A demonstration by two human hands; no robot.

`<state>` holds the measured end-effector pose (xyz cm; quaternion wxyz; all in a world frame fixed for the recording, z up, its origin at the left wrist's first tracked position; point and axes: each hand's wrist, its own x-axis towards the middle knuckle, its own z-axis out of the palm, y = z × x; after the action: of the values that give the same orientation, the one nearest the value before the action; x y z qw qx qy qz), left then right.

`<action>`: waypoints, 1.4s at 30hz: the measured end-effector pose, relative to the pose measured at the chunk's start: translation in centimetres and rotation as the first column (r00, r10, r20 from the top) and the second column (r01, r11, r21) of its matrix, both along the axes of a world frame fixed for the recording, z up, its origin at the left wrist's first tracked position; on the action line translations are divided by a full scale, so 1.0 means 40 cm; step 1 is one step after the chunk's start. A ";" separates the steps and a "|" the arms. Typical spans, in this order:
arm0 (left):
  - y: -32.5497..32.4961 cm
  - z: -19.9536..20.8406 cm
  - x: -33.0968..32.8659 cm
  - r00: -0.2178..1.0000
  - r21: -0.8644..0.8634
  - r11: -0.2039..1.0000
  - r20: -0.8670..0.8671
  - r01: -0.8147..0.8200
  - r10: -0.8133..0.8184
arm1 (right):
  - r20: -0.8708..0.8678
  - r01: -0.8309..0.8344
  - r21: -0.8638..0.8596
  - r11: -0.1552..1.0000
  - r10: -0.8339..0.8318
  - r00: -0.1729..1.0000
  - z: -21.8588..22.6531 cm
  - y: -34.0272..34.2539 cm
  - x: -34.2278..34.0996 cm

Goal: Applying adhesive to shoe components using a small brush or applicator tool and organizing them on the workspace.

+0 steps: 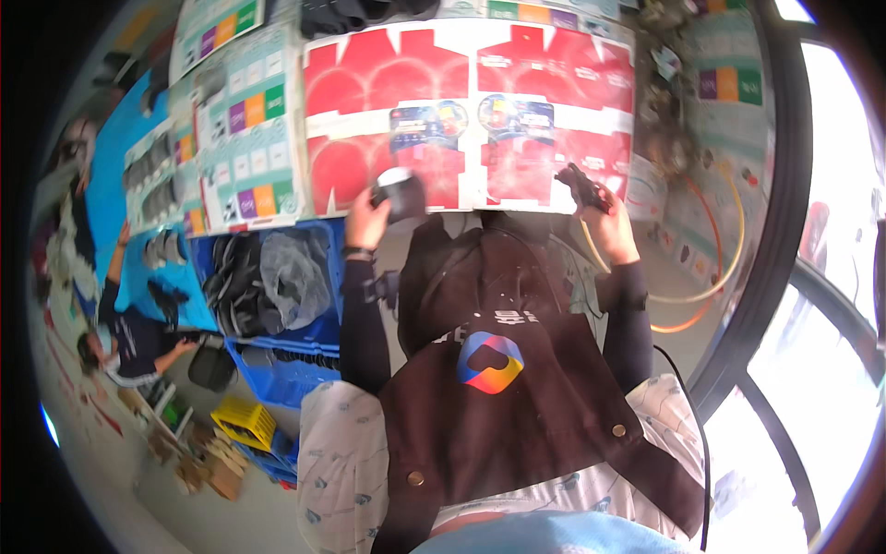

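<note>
My left hand (367, 222) is closed round a dark, rounded piece (406, 198) with a pale, shiny patch on top. Motion blurs it, and I cannot tell its exact kind. It is above the near edge of the red printed cardboard sheets (337, 171) that lie on the bench. Over the right side of the same sheets, my right hand (609, 226) grips a black air gun (583, 188), its nose pointing up and left. A cream hose (592, 245) hangs by that hand. The two hands are well apart, and the piece and the air gun do not touch.
Left of my left arm stand blue crates (277, 374) with black parts and clear plastic. Printed cardboard (249, 157) continues along the bench leftward. Coiled orange and cream hoses (711, 300) hang at the right by a dark door frame (738, 342). A co-worker (138, 337) is at the far left.
</note>
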<state>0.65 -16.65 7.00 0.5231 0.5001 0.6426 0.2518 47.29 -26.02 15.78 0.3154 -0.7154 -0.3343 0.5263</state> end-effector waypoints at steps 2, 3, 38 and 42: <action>-0.002 0.012 0.160 0.958 0.057 0.971 -0.191 0.230 -0.216 | 0.013 -0.110 -0.020 0.994 0.110 0.994 -0.001 -0.016 0.039; 0.008 -0.012 0.242 0.879 0.121 0.915 -0.351 0.385 -0.324 | -0.106 -0.038 0.039 0.999 0.042 0.993 0.031 -0.012 0.024; 0.146 -0.138 0.529 0.989 -0.213 0.967 0.079 0.137 -0.123 | 0.313 -0.284 0.027 0.958 0.262 0.913 -0.021 0.213 -0.075; 0.142 -0.084 0.541 0.988 -0.312 0.949 0.151 0.039 0.009 | 0.342 -0.254 -0.021 0.967 0.246 0.907 0.004 0.203 -0.074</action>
<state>22.30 -10.98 3.64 0.6449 0.3948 0.6293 0.1793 44.34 -17.91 15.94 0.1910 -0.7433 -0.4788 0.4262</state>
